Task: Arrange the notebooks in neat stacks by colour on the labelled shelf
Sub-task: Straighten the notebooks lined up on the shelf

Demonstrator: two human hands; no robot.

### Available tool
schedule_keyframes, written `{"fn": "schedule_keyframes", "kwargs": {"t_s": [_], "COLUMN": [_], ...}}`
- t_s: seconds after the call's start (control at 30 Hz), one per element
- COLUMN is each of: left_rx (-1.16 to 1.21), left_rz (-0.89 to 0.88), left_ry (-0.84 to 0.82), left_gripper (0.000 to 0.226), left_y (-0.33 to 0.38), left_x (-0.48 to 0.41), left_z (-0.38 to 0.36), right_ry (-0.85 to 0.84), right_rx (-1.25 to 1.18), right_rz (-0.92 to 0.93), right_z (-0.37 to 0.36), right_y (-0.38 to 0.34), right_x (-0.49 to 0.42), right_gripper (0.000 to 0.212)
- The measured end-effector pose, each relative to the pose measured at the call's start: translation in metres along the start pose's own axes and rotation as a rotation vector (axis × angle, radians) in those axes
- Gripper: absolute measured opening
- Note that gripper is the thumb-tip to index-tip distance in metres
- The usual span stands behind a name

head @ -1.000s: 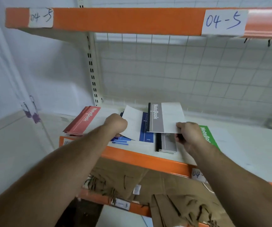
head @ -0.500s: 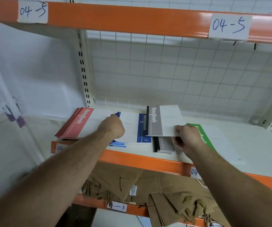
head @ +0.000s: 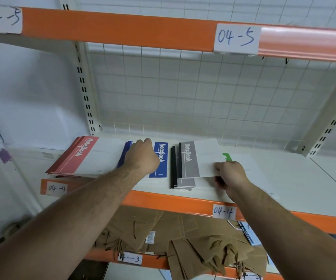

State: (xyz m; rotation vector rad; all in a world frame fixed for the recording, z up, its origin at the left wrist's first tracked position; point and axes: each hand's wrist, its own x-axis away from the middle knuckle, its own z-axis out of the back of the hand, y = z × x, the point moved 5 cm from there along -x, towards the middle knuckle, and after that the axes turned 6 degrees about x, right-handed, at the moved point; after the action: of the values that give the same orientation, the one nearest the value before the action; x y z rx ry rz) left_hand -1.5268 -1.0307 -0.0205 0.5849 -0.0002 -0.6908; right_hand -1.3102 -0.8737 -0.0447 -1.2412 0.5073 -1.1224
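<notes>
Reaching over the orange front edge of the shelf, the person has both arms stretched forward. This shelf carries the paper label "04-4". On it, notebooks of four colours lie side by side. At the far left are the red notebooks, a flat stack a little fanned at its left edge. Just beside them are the blue notebooks, and the left hand rests on top of them with its fingers curled under. The fingers are hidden behind the back of the hand, so I cannot tell if they grip a cover or only press down. Next to the right is the grey stack, with black spines turned to the left. The right hand pinches the near right corner of the top grey notebook, thumb on the cover, and this notebook sits shifted further back than the ones under it. Behind the right hand a green notebook shows only a small corner. On the shelf below lie brown paper bags.
</notes>
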Motion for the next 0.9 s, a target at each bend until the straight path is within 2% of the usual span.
{"fn": "schedule_keyframes", "kwargs": {"t_s": [0.13, 0.27, 0.4, 0.53, 0.67, 0.77, 0.9], "left_rx": [-0.018, -0.049, -0.074, -0.075, -0.079, -0.08, -0.061], "left_rz": [-0.008, 0.003, 0.004, 0.014, 0.026, 0.031, -0.006], "left_ry": [0.003, 0.001, 0.005, 0.013, 0.031, 0.047, 0.04], "left_gripper": [0.028, 0.025, 0.02, 0.016, 0.016, 0.018, 0.027], "left_y": [0.012, 0.018, 0.023, 0.026, 0.029, 0.032, 0.042], "left_x": [0.002, 0.005, 0.009, 0.011, 0.011, 0.009, 0.011], "left_z": [-0.006, -0.01, -0.015, -0.019, -0.021, -0.024, -0.032], "right_ry": [-0.022, 0.051, 0.049, 0.049, -0.015, -0.11, -0.134], "right_rx": [0.318, 0.749, 1.041, 1.12, 1.079, 1.089, 1.14], "right_rz": [0.028, 0.171, 0.308, 0.393, 0.431, 0.485, 0.519], "right_z": [0.005, 0.008, 0.002, 0.0, -0.002, -0.008, -0.011], "right_y": [0.001, -0.01, -0.014, -0.013, -0.011, -0.011, -0.013], "right_x": [-0.001, -0.005, -0.001, -0.005, -0.013, -0.014, -0.016], "right_gripper": [0.021, 0.018, 0.021, 0.029, 0.037, 0.033, 0.036]}}
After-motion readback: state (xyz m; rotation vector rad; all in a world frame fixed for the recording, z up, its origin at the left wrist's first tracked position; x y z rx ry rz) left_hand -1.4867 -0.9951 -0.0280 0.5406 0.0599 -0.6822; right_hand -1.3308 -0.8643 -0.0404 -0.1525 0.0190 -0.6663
